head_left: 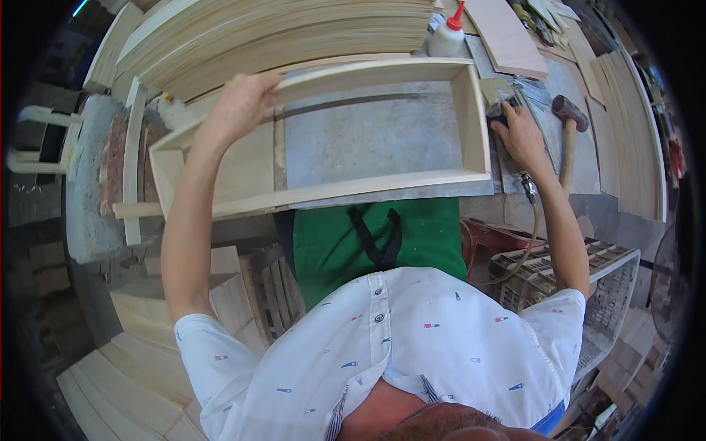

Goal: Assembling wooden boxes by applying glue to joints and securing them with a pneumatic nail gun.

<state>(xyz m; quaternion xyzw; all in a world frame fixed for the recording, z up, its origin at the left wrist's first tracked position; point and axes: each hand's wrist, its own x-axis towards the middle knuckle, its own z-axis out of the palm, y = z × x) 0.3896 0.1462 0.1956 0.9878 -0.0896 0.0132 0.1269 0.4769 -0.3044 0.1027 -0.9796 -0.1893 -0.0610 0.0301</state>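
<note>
A long, shallow rectangular frame of pale wood (474, 121) lies on the bench in front of me. My left hand (239, 110) is closed over its far rail, left of the middle, fingertips hidden behind the wood. Just past the frame's right end, my right hand (523, 140) wraps round a black-handled air tool (501, 117) resting on the bench. A metal coupling and a yellowish hose (535, 220) run from it toward me; its exact kind is mostly hidden by my hand.
A hammer (568, 121) with a wooden handle lies to the right. Behind the frame stand a white glue bottle (447, 38) with a red nozzle and stacked wooden strips (279, 37). A plastic crate (603, 294) sits at lower right, cut boards (140, 367) at lower left.
</note>
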